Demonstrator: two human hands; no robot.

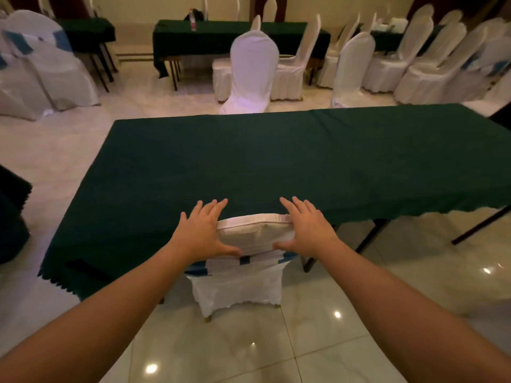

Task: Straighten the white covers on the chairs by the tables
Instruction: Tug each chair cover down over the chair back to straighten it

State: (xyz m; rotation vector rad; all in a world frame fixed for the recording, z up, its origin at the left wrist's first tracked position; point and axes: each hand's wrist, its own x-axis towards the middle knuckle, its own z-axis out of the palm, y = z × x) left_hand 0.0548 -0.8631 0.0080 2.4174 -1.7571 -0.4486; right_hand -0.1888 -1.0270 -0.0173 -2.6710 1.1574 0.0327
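We square the white chair cover (254, 233).
Its top edge runs crosswise between our left hand (201, 230) and right hand (307, 229), both flat, fingers spread.

Glossy pale floor tiles (331, 341) show small bright spots of reflected light. A long bench (276, 161) draped in dark green fills the middle. Far behind it, a second green-draped bench (215, 34) stands near the cream wall (152, 6), with a bottle (193, 22) on top. A third bench (88, 30) sits far left. Chairs (414, 59) line the far right.
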